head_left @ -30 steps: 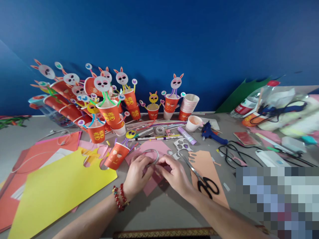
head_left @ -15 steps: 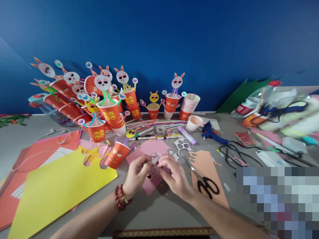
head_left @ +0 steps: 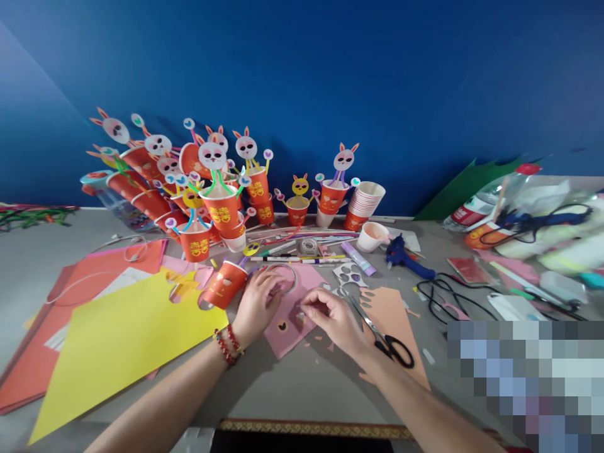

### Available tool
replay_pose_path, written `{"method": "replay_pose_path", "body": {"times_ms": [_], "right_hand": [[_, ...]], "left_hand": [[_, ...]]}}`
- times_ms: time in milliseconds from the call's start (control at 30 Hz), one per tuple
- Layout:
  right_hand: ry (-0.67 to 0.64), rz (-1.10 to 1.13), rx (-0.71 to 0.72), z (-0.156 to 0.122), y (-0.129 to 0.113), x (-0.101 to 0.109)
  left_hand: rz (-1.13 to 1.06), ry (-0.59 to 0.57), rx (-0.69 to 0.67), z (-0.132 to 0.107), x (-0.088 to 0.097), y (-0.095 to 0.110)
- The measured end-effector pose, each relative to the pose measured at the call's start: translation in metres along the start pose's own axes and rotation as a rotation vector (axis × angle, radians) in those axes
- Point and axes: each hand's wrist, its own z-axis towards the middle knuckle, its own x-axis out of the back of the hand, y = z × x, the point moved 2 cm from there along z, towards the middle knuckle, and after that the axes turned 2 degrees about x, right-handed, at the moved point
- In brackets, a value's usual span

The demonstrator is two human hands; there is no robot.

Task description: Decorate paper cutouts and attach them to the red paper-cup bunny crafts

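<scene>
My left hand (head_left: 258, 301) is over the left side of a pink paper sheet (head_left: 309, 277), fingers curled. By its fingertips shows the thin curved rim of a clear, ring-like thing (head_left: 295, 277), too faint to name. My right hand (head_left: 333, 318) hovers over the sheet's right part, thumb and forefinger pinched; a tiny pale bit seems to be between them, but I cannot make it out. A small round paper piece with a dark heart (head_left: 282, 326) lies on the sheet. Just left of my left hand, an orange-red paper cup (head_left: 225, 284) leans on its side.
Black-handled scissors (head_left: 394, 346) lie on peach paper (head_left: 401, 314) at right. Beyond are a blue glue gun (head_left: 401, 255), a glue stick (head_left: 358, 258) and stacked cups (head_left: 365, 204). Yellow card (head_left: 136, 333) covers the left; rabbit-faced cups (head_left: 219, 211) crowd behind. A tape roll (head_left: 309, 245) sits mid-table.
My hands were together over the pink sheet with a small whitish piece between them; now they are apart. My left hand has moved up and away from the right. The view has shifted slightly.
</scene>
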Motion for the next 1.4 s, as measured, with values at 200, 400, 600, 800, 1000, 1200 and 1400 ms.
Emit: {"method": "replay_pose_path", "body": {"times_ms": [200, 400, 600, 800, 1000, 1200, 1400], "right_hand": [[0.115, 0.065, -0.057, 0.004, 0.006, 0.014], [0.033, 0.000, -0.031, 0.001, 0.007, 0.013], [-0.020, -0.063, -0.001, -0.001, 0.002, 0.012], [-0.016, -0.109, 0.031, -0.002, -0.002, 0.014], [-0.016, -0.105, 0.049, -0.004, -0.001, 0.013], [-0.004, -0.099, 0.058, -0.005, -0.001, 0.012], [-0.005, -0.089, 0.064, -0.005, -0.001, 0.012]], "left_hand": [[0.267, -0.343, -0.080, -0.006, 0.020, 0.034], [0.514, -0.603, -0.018, -0.022, 0.020, 0.047], [0.547, -0.640, -0.041, -0.020, 0.014, 0.044], [0.579, -0.645, -0.047, -0.021, 0.011, 0.048], [0.586, -0.634, -0.031, -0.031, 0.011, 0.052], [0.482, -0.551, -0.019, -0.042, 0.012, 0.048], [0.346, -0.449, -0.047, -0.054, 0.015, 0.041]]}}
